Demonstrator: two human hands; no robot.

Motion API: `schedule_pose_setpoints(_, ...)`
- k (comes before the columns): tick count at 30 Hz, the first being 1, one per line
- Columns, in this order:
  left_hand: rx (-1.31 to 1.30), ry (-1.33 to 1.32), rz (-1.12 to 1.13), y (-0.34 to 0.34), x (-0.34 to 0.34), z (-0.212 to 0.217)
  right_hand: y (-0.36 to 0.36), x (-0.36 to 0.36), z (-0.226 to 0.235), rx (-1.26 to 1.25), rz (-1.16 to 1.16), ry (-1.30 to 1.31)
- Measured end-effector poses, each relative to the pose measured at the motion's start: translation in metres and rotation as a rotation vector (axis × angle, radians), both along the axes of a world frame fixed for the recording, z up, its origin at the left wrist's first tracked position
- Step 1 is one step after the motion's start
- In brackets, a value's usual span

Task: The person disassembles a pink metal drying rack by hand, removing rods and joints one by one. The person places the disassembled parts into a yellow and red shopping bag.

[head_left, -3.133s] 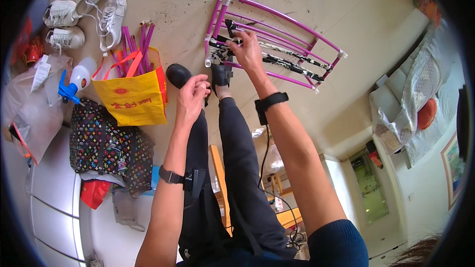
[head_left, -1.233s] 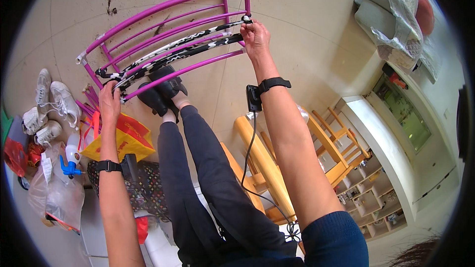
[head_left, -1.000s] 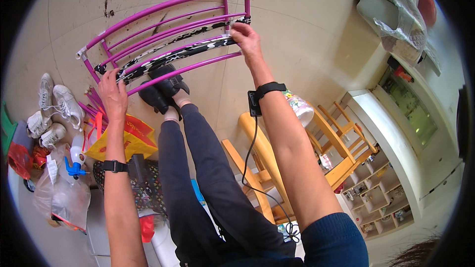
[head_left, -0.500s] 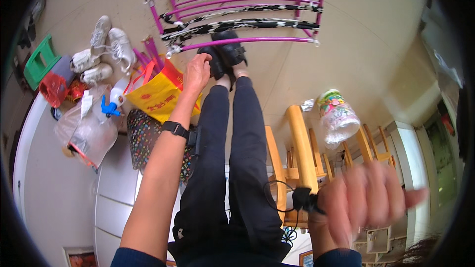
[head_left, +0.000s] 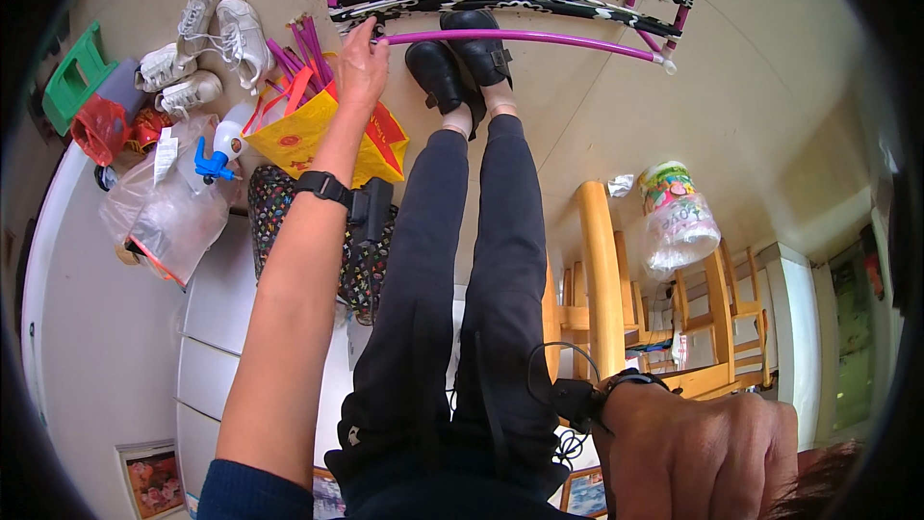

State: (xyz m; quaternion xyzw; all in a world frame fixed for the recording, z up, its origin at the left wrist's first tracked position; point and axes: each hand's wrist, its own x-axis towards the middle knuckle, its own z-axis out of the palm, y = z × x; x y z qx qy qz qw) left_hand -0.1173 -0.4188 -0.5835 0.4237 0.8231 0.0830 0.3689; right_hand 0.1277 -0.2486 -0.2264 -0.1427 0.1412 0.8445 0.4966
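Observation:
A rack of purple tubes with white corner joints [head_left: 529,36] lies on the floor at the top of the view, past my black shoes. Black-and-white patterned fabric [head_left: 500,2] is stretched along some of its bars. My left hand [head_left: 362,65] reaches to the rack's near left corner, its fingers closed around the end of the front tube and hiding the joint there. Close to the camera at the lower right is my right hand [head_left: 707,453], curled into a fist with the back up. Its fingertips are hidden, so anything inside cannot be seen.
Left of my legs stand a yellow-and-red bag [head_left: 322,140] holding loose purple tubes [head_left: 303,53], white sneakers [head_left: 241,39], a green stool [head_left: 77,77] and a clear plastic bag [head_left: 173,212]. To the right are wooden chairs [head_left: 602,279] and a plastic-wrapped colourful tub [head_left: 674,217].
My left hand has gone from beside the rack to its corner. My right fist has dropped lower and nearer the camera. The view has shifted, so the rack appears higher and further right.

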Motion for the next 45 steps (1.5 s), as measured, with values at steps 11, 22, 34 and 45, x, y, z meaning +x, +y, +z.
schedule_pose_setpoints(11, -0.068, -0.446, 0.544, 0.006, 0.012, -0.017, -0.050, -0.010, -0.155, 0.060, 0.483, -0.604)
schedule_pose_setpoints(22, 0.083, -0.325, 0.302, -0.014, 0.011, -0.003, -0.096, -0.088, -0.332, -0.031, 1.103, -1.050)
schedule_pose_setpoints(34, -0.239, 0.090, 0.407, -0.014, 0.007, 0.013, -0.121, -0.146, -0.387, 0.011, 1.255, -1.020)
schedule_pose_setpoints(45, 0.080, -0.070, 0.488, 0.036, -0.023, 0.013, -0.125, -0.151, -0.375, 0.290, 1.238, -1.573)
